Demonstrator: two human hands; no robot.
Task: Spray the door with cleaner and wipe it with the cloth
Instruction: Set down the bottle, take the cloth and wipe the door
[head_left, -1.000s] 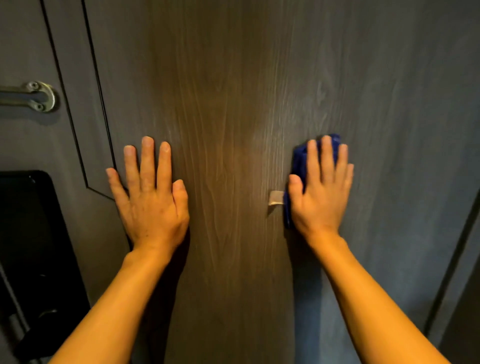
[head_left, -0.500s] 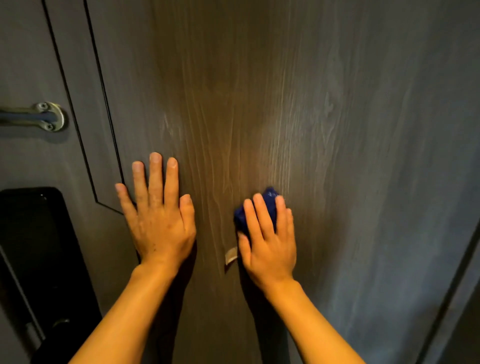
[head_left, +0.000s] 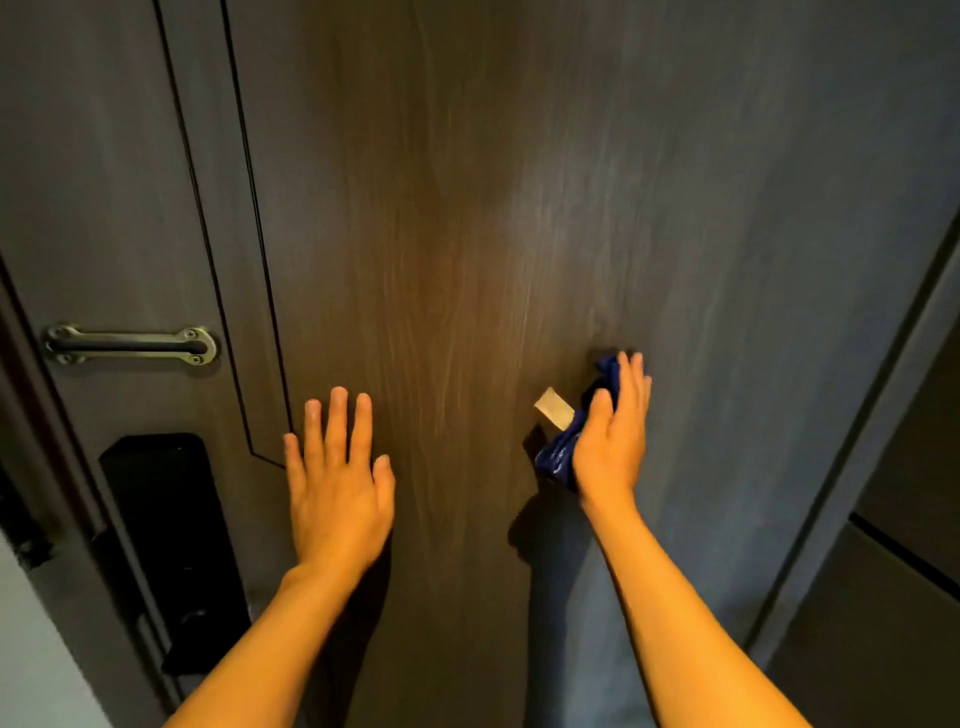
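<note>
A dark wood-grain door (head_left: 467, 208) fills the view. My right hand (head_left: 613, 441) presses a blue cloth (head_left: 558, 460) against the door right of centre, fingers pointing up. A pale tag (head_left: 555, 408) sticks out from the cloth to the left. My left hand (head_left: 337, 488) lies flat on the door with fingers spread, holding nothing. No spray bottle is in view.
A metal latch bar (head_left: 130, 344) is fixed at the left of the door. Below it sits a black lock panel (head_left: 171, 545). The door frame (head_left: 883, 389) runs down the right side, with a dark surface beyond it.
My right hand has swept the cloth down and left, then back up and to the right. My left hand has stayed flat on the door. The view has shifted upward.
</note>
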